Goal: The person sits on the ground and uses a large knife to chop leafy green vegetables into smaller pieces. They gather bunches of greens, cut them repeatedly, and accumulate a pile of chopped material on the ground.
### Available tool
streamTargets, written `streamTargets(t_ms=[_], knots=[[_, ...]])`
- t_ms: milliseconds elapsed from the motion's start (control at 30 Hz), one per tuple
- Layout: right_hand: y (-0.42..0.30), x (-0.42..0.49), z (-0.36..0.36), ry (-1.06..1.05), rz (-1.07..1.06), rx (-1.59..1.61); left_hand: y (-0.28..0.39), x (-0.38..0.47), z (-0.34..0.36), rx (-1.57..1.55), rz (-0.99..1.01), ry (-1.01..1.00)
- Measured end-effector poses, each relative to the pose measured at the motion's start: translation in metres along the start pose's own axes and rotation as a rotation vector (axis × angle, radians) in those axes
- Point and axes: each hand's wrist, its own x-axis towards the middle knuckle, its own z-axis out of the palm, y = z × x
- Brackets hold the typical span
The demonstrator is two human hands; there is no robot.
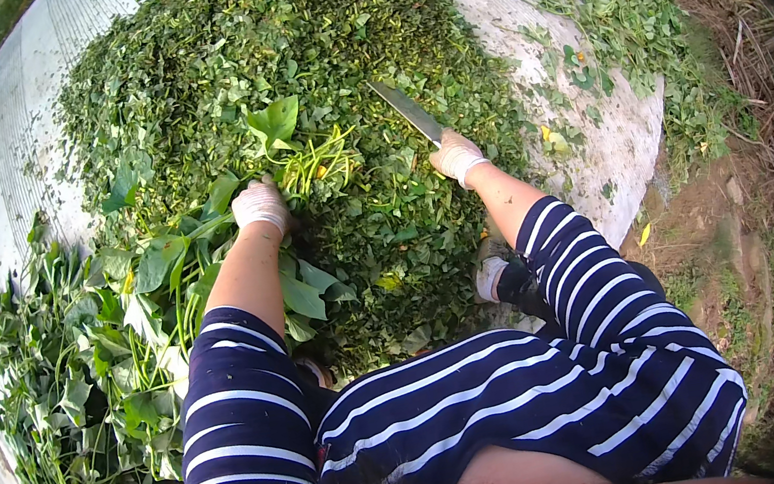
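Note:
My left hand (260,205), in a pale work glove, is closed around a bunch of leafy green vines (318,164). Their stem ends stick out to the right of the fist, and leaves trail back to the left and under the forearm. In my gloved right hand (458,156) is the handle of a long, broad-bladed knife (406,110). Its blade points up and to the left, apart from the bunch. Beneath both hands spreads a large heap of chopped leaves and stems (324,39).
Uncut vines (90,380) are piled on the left. More cut greenery (623,7) lies along the right edge of the concrete slab (608,153). Beyond that edge are bare soil (703,222) and dry stalks (750,40). My shoe (491,277) stands against the heap's near right side.

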Motion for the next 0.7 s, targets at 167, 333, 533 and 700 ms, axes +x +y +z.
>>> streamTargets(t_ms=[167, 333, 533, 700], knots=[[-0.061, -0.074, -0.124, 0.181, -0.294, 0.966, -0.003, -0.007, -0.021, -0.032, 0.069, -0.094], [-0.122, -0.146, -0.235, 0.678, -1.324, 1.268, 0.006, -0.008, -0.026, 0.014, 0.071, -0.114], [-0.096, -0.124, 0.009, 0.144, -0.239, 0.475, 0.013, -0.008, -0.012, 0.031, 0.037, -0.075], [-0.049, -0.086, 0.026, -0.037, -0.12, 0.581, 0.002, -0.002, -0.025, 0.041, 0.067, -0.192]])
